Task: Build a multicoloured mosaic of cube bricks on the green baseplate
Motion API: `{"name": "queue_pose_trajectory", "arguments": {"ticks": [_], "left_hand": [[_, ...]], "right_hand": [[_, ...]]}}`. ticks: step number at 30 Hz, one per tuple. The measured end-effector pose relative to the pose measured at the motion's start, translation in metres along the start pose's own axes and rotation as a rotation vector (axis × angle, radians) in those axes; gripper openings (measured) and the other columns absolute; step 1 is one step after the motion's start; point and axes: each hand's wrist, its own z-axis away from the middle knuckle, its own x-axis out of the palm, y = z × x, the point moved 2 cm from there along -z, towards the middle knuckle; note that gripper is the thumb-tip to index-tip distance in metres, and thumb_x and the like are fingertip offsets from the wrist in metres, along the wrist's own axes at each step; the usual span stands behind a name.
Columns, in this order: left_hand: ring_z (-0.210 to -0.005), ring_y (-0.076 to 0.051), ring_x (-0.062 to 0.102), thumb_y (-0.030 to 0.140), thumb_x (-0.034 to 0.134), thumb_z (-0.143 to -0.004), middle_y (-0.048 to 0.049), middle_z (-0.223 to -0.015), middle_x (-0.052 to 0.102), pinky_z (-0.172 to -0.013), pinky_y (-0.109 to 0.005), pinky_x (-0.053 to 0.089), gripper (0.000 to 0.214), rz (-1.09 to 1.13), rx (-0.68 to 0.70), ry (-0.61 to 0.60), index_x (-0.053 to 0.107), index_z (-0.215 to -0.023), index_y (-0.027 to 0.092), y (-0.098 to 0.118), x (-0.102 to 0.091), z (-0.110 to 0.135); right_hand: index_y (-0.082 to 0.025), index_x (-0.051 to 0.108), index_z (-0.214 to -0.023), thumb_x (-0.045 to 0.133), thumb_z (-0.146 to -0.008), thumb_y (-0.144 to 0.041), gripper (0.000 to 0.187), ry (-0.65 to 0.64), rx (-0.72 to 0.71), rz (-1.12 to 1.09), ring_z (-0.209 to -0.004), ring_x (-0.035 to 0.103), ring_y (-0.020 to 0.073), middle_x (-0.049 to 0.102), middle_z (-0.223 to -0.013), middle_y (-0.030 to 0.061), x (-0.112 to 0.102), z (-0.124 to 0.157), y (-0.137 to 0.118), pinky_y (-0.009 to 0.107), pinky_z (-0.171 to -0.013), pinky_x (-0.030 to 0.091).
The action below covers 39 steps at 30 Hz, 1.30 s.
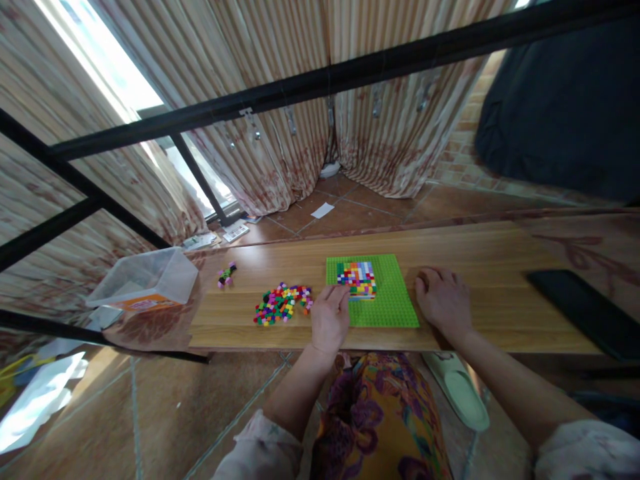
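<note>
A green studded baseplate (395, 300) lies on the wooden board, bearing a block of many-coloured toy bricks (359, 277) built up in layers. My left hand (330, 320) is at the near left corner of that block, thumb and fingers pinched together; whatever is between the fingertips is too small to make out. To the right of the baseplate, my right hand (445, 300) rests on the wood, fingers loosely bent, thumb apart, with nothing visible in it. Left of my left hand spreads a pile of small loose bricks (279, 305) in mixed colours.
A small cluster of pink, green and black bricks (227, 275) lies further left on the wooden board (475, 253). Beyond its left end stands a clear plastic bin (155, 273). A dark phone-like slab (585, 310) lies at the right. Black metal bars (300, 87) cross the far side.
</note>
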Motion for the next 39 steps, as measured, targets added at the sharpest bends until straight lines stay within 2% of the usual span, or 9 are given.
{"name": "queue_pose_trajectory", "arguments": {"ticks": [9, 16, 30, 39], "left_hand": [[-0.087, -0.013, 0.06, 0.017, 0.054, -0.087, -0.0051, -0.092, 0.065, -0.075, -0.025, 0.05, 0.018, -0.01, 0.056, 0.056, 0.071, -0.089, 0.021, -0.007, 0.001, -0.002], [-0.087, -0.014, 0.059, 0.021, 0.055, -0.087, -0.0052, -0.09, 0.064, -0.076, -0.027, 0.049, 0.018, -0.046, 0.077, 0.083, 0.072, -0.093, 0.024, -0.012, 0.006, 0.002], [-0.089, -0.015, 0.058, 0.016, 0.051, -0.088, -0.0059, -0.092, 0.065, -0.078, -0.028, 0.05, 0.021, -0.08, 0.152, 0.035, 0.069, -0.096, 0.021, -0.015, 0.008, 0.0], [-0.086, -0.015, 0.057, 0.019, 0.051, -0.089, -0.0046, -0.091, 0.064, -0.077, -0.029, 0.049, 0.019, -0.069, 0.125, -0.001, 0.069, -0.095, 0.023, -0.012, 0.004, -0.003]], "right_hand": [[-0.015, 0.063, -0.107, 0.036, -0.09, -0.032, 0.036, -0.008, -0.001, 0.004, -0.095, 0.053, 0.0292, 0.064, -0.109, 0.0136, 0.003, -0.001, 0.002, 0.039, -0.079, 0.037], [-0.015, 0.063, -0.107, 0.037, -0.09, -0.031, 0.035, -0.001, -0.002, 0.003, -0.094, 0.054, 0.0292, 0.064, -0.108, 0.0137, 0.001, 0.0, 0.001, 0.039, -0.079, 0.037], [-0.013, 0.062, -0.109, 0.035, -0.092, -0.031, 0.036, -0.015, 0.0, 0.001, -0.097, 0.053, 0.0296, 0.062, -0.111, 0.0148, 0.0, 0.001, 0.0, 0.039, -0.079, 0.037], [-0.013, 0.063, -0.107, 0.035, -0.091, -0.03, 0.036, -0.006, -0.012, 0.015, -0.094, 0.054, 0.0295, 0.064, -0.108, 0.0154, -0.003, 0.002, -0.002, 0.039, -0.077, 0.038]]}}
